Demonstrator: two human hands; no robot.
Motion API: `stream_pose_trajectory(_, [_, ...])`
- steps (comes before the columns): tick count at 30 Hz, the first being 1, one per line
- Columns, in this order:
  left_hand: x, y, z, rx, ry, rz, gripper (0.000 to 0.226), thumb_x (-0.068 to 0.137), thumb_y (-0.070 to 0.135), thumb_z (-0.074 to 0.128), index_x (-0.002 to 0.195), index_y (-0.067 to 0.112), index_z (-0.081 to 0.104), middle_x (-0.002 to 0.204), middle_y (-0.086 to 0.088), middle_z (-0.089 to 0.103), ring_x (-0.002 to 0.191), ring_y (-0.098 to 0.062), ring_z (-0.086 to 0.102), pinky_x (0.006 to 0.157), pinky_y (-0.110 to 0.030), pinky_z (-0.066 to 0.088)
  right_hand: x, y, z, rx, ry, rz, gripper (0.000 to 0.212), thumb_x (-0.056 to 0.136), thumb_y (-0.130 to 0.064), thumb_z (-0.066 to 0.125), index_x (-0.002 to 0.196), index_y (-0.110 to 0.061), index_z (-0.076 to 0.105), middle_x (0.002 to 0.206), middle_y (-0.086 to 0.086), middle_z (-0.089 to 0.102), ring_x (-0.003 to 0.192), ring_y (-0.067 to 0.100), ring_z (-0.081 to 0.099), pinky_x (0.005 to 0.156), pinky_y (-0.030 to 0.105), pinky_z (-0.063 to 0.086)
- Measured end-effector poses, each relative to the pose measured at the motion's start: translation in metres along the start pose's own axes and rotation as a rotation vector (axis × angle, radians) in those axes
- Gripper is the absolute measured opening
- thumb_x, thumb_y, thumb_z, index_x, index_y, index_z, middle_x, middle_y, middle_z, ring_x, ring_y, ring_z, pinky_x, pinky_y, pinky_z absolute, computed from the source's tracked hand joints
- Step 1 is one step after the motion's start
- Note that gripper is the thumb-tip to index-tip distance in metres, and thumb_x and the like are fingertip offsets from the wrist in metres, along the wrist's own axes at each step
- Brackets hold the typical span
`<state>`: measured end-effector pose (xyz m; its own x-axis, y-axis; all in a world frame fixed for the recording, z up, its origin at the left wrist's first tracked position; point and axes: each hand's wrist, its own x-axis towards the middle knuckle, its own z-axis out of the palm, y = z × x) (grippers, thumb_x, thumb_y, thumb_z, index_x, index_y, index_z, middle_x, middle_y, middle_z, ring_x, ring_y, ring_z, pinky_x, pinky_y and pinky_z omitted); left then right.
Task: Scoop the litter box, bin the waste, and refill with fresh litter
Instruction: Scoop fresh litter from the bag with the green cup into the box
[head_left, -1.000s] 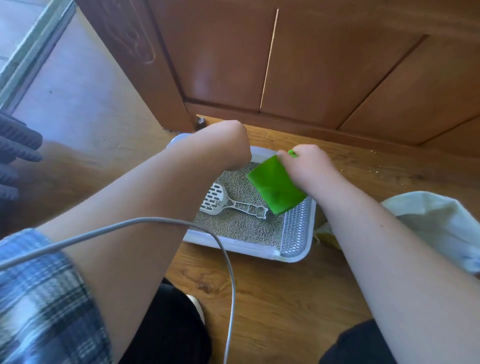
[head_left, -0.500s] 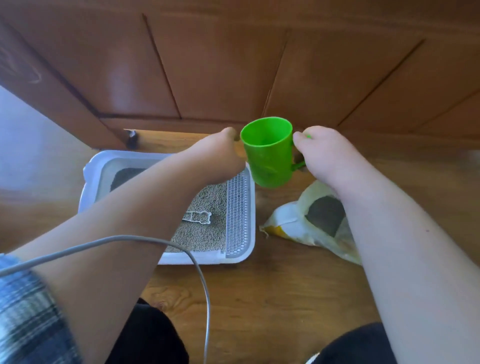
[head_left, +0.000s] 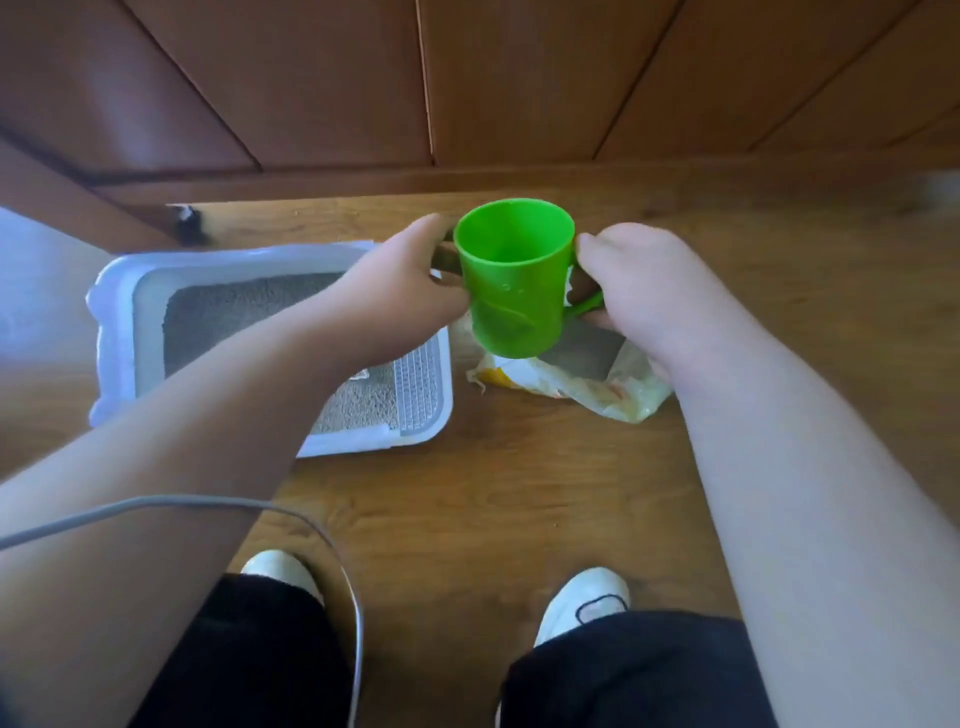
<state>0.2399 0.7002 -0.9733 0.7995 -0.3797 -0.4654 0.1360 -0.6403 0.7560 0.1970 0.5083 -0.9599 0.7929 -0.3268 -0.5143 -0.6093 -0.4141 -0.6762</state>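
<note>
A green plastic cup (head_left: 511, 280) is held upright in the air, and it looks empty inside. My right hand (head_left: 644, 286) grips its handle. My left hand (head_left: 400, 296) lies against the cup's left side; I cannot see whether its fingers curl round the cup. Below the cup lies an open litter bag (head_left: 587, 374), yellow and white, with grey litter showing in its mouth. To the left sits the white litter box (head_left: 111, 332) holding grey litter, a grated step along its right end. My left forearm hides most of the white scoop lying in the box.
Wooden cabinet doors (head_left: 467, 78) stand close behind the box and the bag. A grey cable (head_left: 332, 530) loops across the wooden floor under my left arm. My two white shoes (head_left: 587, 597) and dark trouser knees are at the bottom of the view.
The cup has gone from tipped over the litter box to upright, and moved right to above the bag. My view has shifted right and down, bringing the bag and my shoes into sight.
</note>
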Motion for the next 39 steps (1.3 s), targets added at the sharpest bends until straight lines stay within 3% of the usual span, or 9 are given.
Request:
stream_pose_trajectory(3, [-0.029, 0.012, 0.0, 0.001, -0.002, -0.063, 0.041, 0.081, 0.01, 0.054, 0.12, 0.026, 0.055, 0.105, 0.012, 0.066, 0.088, -0.022, 0.069, 0.076, -0.047, 0.058, -0.034, -0.005, -0.002, 0.047, 0.001, 0.055, 0.039, 0.085, -0.046, 0.049, 0.092, -0.012, 0.067, 0.089, 0.013, 0.071, 0.086, 0.031, 0.069, 0.081, 0.048, 0.058])
stream_pose_trajectory(11, [-0.13, 0.074, -0.033, -0.176, 0.046, -0.089, 0.051, 0.085, 0.006, 0.055, 0.131, 0.029, 0.052, 0.112, 0.006, 0.065, 0.091, -0.017, 0.068, 0.086, -0.045, 0.056, -0.139, -0.055, -0.038, 0.123, 0.091, 0.013, 0.046, 0.092, -0.043, 0.049, 0.087, 0.001, 0.058, 0.093, 0.022, 0.061, 0.09, 0.036, 0.059, 0.083, 0.056, 0.052])
stream_pose_trajectory(15, [-0.179, 0.139, -0.087, -0.209, 0.04, -0.074, 0.052, 0.086, 0.006, 0.055, 0.131, 0.031, 0.052, 0.111, 0.006, 0.065, 0.089, -0.019, 0.069, 0.083, -0.046, 0.056, -0.189, -0.124, -0.08, 0.105, 0.095, -0.044, 0.04, 0.099, -0.038, 0.049, 0.092, -0.001, 0.062, 0.09, 0.018, 0.065, 0.074, 0.019, 0.058, 0.067, 0.036, 0.049])
stream_pose_trajectory(19, [-0.228, 0.226, -0.159, -0.233, 0.085, -0.019, 0.051, 0.08, 0.016, 0.056, 0.128, 0.032, 0.054, 0.111, 0.004, 0.067, 0.092, -0.025, 0.068, 0.082, -0.053, 0.055, -0.245, -0.216, -0.137, 0.107, 0.103, -0.125, 0.042, 0.1, -0.039, 0.046, 0.092, -0.001, 0.061, 0.089, 0.017, 0.064, 0.083, 0.026, 0.06, 0.073, 0.046, 0.05])
stream_pose_trajectory(24, [-0.29, 0.346, -0.246, -0.219, 0.172, 0.107, 0.049, 0.086, 0.012, 0.057, 0.13, 0.031, 0.053, 0.104, 0.007, 0.066, 0.088, -0.013, 0.069, 0.084, -0.043, 0.057, -0.315, -0.337, -0.217, 0.206, 0.156, -0.192, 0.04, 0.09, -0.046, 0.048, 0.093, -0.009, 0.062, 0.095, 0.016, 0.066, 0.093, 0.032, 0.062, 0.087, 0.054, 0.051])
stream_pose_trajectory(26, [-0.315, 0.391, -0.278, -0.218, 0.204, 0.195, 0.049, 0.088, 0.012, 0.06, 0.133, 0.029, 0.052, 0.105, 0.007, 0.066, 0.089, -0.011, 0.069, 0.085, -0.04, 0.056, -0.345, -0.384, -0.25, 0.204, 0.178, -0.249, 0.04, 0.088, -0.046, 0.048, 0.106, -0.014, 0.064, 0.11, 0.009, 0.068, 0.107, 0.024, 0.061, 0.096, 0.047, 0.049])
stream_pose_trajectory(29, [-0.357, 0.46, -0.329, -0.177, 0.234, 0.328, 0.046, 0.091, 0.01, 0.059, 0.133, 0.027, 0.052, 0.111, 0.005, 0.062, 0.083, -0.004, 0.062, 0.071, -0.021, 0.053, -0.397, -0.446, -0.301, 0.235, 0.228, -0.398, 0.02, 0.095, -0.036, 0.052, 0.1, -0.02, 0.062, 0.101, 0.005, 0.069, 0.093, 0.013, 0.062, 0.087, 0.036, 0.05])
stream_pose_trajectory(33, [-0.413, 0.546, -0.386, -0.146, 0.313, 0.531, 0.041, 0.09, 0.015, 0.063, 0.129, 0.027, 0.056, 0.106, 0.007, 0.061, 0.081, -0.005, 0.059, 0.066, -0.015, 0.047, -0.458, -0.513, -0.363, 0.239, 0.301, -0.622, 0.016, 0.092, -0.045, 0.052, 0.1, -0.035, 0.059, 0.096, -0.001, 0.071, 0.093, 0.02, 0.07, 0.089, 0.051, 0.056])
stream_pose_trajectory(39, [-0.48, 0.65, -0.438, -0.131, 0.427, 0.805, 0.042, 0.088, 0.025, 0.062, 0.129, 0.024, 0.054, 0.106, 0.007, 0.064, 0.087, -0.003, 0.062, 0.076, -0.017, 0.051, -0.528, -0.591, -0.439, 0.248, 0.482, -0.928, 0.007, 0.103, -0.02, 0.053, 0.107, -0.022, 0.058, 0.09, -0.008, 0.071, 0.079, -0.003, 0.067, 0.073, 0.017, 0.053])
